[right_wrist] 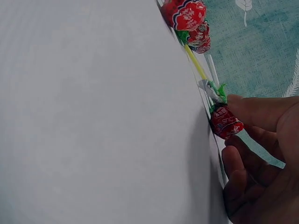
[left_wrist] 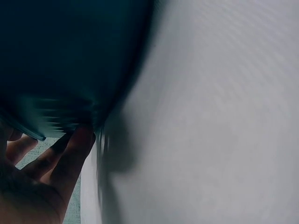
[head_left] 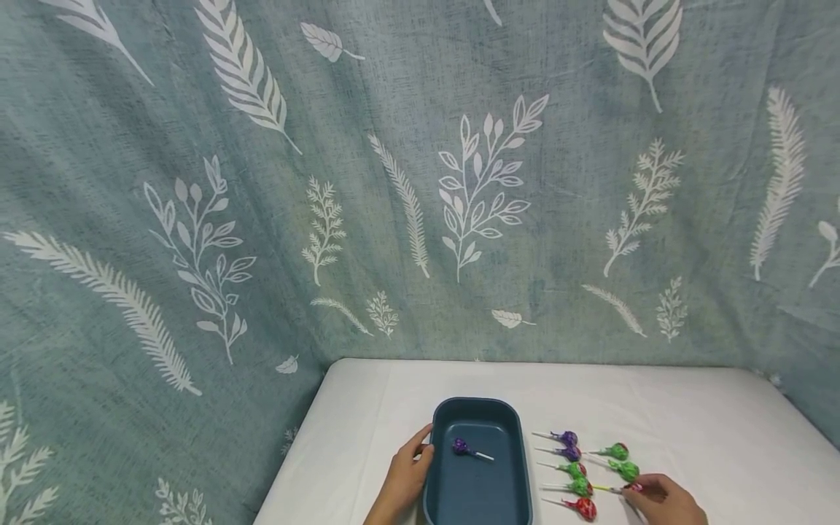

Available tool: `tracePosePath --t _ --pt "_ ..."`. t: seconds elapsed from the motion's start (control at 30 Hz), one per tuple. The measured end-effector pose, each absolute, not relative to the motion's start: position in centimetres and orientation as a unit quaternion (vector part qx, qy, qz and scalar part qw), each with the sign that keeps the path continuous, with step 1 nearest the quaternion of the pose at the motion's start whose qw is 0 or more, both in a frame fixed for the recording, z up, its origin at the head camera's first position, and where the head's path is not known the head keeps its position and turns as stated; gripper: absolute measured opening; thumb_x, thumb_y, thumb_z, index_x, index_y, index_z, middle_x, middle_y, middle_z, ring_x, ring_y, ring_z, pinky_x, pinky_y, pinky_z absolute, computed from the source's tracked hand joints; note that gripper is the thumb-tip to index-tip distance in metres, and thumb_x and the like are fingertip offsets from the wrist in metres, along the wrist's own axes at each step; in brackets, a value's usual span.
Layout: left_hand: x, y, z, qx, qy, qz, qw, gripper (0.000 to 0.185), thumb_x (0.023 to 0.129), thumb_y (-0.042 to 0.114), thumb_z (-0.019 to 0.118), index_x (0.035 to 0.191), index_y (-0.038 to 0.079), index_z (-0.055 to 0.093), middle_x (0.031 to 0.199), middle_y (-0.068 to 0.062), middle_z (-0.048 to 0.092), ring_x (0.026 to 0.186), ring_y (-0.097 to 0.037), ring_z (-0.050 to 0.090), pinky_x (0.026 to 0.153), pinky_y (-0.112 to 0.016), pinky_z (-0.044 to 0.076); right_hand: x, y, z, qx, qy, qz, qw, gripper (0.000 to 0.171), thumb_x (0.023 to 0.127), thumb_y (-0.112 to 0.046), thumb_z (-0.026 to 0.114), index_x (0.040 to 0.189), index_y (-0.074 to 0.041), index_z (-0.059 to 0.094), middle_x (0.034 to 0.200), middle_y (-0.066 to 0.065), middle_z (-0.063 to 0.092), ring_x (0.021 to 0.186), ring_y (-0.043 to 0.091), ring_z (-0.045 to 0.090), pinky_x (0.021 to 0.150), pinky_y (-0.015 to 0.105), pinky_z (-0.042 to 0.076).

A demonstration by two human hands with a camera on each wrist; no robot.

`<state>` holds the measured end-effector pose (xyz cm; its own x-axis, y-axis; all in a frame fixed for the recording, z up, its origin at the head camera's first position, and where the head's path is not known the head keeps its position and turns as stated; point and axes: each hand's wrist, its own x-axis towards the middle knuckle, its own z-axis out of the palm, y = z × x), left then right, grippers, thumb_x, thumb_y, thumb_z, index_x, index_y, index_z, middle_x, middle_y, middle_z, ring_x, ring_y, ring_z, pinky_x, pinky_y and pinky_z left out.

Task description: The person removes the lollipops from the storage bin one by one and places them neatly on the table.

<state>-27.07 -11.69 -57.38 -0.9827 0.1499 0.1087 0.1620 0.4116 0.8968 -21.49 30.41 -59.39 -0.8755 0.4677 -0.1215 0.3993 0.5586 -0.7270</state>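
A dark blue tray (head_left: 518, 474) stands on the white table (head_left: 689, 415) with one purple lollipop (head_left: 461, 447) inside. My left hand (head_left: 410, 470) holds the tray's left rim, fingers against its outer wall (left_wrist: 56, 60). Right of the tray lie several lollipops: two purple (head_left: 566, 437), green ones (head_left: 577, 477) and a red one (head_left: 586, 508). My right hand (head_left: 659, 499) pinches the head of a red lollipop (right_wrist: 226, 122) with a yellow-green stick, low on the table at the group's right edge.
A blue-green cloth with white leaf prints (head_left: 420, 182) hangs behind and to both sides of the table. Bare white table surface (head_left: 689, 415) stretches to the right and behind the tray. The left wrist view is blurred.
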Motion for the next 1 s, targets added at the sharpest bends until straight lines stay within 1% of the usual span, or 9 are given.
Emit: tracePosePath --t 0.13,0.23,0.37,0.47,0.57,0.67,0.73,0.87,1.0 --pt "-27.1 -11.7 -57.4 -0.091 -0.84 -0.536 0.004 0.043 0.103 0.017 0.057 0.145 0.009 0.056 0.11 -0.013 0.071 0.092 -0.02 0.067 0.08 -0.042 0.053 -21.6 30.3 -59.0 -0.278 -0.871 0.404 0.043 0.049 0.079 -0.021 0.086 0.11 0.008 0.063 0.099 0.027 0.067 0.086 0.039 0.067 0.074 0.051 0.052" --pt "-27.1 -11.7 -57.4 -0.088 -0.84 -0.535 0.002 0.043 0.103 0.018 0.057 0.145 0.009 0.056 0.11 -0.012 0.071 0.091 -0.019 0.066 0.08 -0.043 0.053 -21.4 30.1 -58.0 -0.286 -0.863 0.414 0.046 0.048 0.082 -0.02 0.084 0.114 0.008 0.062 0.106 0.029 0.064 0.091 0.042 0.065 0.074 0.051 0.051" --pt "-27.2 -11.7 -57.5 -0.088 -0.84 -0.535 0.003 0.043 0.102 0.018 0.057 0.145 0.009 0.056 0.109 -0.011 0.071 0.09 -0.019 0.065 0.08 -0.041 0.053 -21.3 29.7 -56.6 -0.275 -0.859 0.425 0.07 0.044 0.082 -0.019 0.083 0.113 0.006 0.063 0.105 0.027 0.066 0.093 0.043 0.064 0.075 0.051 0.05" --pt "-27.1 -11.7 -57.5 -0.088 -0.841 -0.533 0.006 0.043 0.102 0.018 0.057 0.145 0.009 0.057 0.108 -0.01 0.071 0.088 -0.017 0.064 0.078 -0.038 0.052 -21.3 29.2 -55.6 -0.251 -0.865 0.425 0.086 0.043 0.083 -0.019 0.082 0.112 0.007 0.064 0.096 0.022 0.069 0.089 0.04 0.066 0.076 0.05 0.051" --pt "-27.1 -11.7 -57.5 -0.09 -0.84 -0.534 0.007 0.043 0.102 0.018 0.057 0.145 0.009 0.057 0.108 -0.01 0.071 0.087 -0.017 0.064 0.077 -0.037 0.051 -21.3 28.6 -54.8 -0.224 -0.871 0.43 0.087 0.043 0.086 -0.02 0.08 0.113 0.008 0.063 0.091 0.018 0.07 0.081 0.032 0.068 0.072 0.045 0.053" --pt "-27.1 -11.7 -57.4 -0.092 -0.84 -0.534 0.008 0.043 0.102 0.017 0.057 0.145 0.008 0.056 0.108 -0.01 0.071 0.088 -0.017 0.064 0.076 -0.037 0.051 -21.6 28.1 -54.1 -0.202 -0.869 0.445 0.079 0.048 0.088 -0.024 0.079 0.117 0.01 0.061 0.094 0.02 0.07 0.077 0.026 0.068 0.063 0.039 0.054" --pt "-27.1 -11.7 -57.4 -0.093 -0.841 -0.533 0.007 0.043 0.103 0.017 0.057 0.145 0.008 0.056 0.108 -0.011 0.071 0.088 -0.018 0.064 0.076 -0.037 0.052 -21.7 27.7 -53.7 -0.192 -0.866 0.455 0.072 0.05 0.088 -0.026 0.079 0.118 0.01 0.061 0.097 0.022 0.07 0.076 0.025 0.068 0.059 0.036 0.053" --pt "-27.0 -11.7 -57.4 -0.093 -0.843 -0.53 0.008 0.043 0.103 0.018 0.056 0.145 0.008 0.056 0.109 -0.012 0.071 0.09 -0.018 0.065 0.078 -0.039 0.052 -22.3 26.9 -53.1 -0.177 -0.868 0.457 0.079 0.047 0.089 -0.027 0.078 0.117 0.008 0.063 0.102 0.023 0.07 0.084 0.032 0.068 0.058 0.037 0.053" --pt "-27.0 -11.6 -57.4 -0.092 -0.843 -0.53 0.007 0.043 0.103 0.018 0.056 0.145 0.008 0.056 0.109 -0.012 0.071 0.089 -0.019 0.065 0.078 -0.039 0.052 -22.9 25.9 -52.6 -0.155 -0.875 0.449 0.092 0.041 0.09 -0.024 0.077 0.115 0.006 0.065 0.108 0.026 0.069 0.096 0.042 0.067 0.07 0.045 0.056"
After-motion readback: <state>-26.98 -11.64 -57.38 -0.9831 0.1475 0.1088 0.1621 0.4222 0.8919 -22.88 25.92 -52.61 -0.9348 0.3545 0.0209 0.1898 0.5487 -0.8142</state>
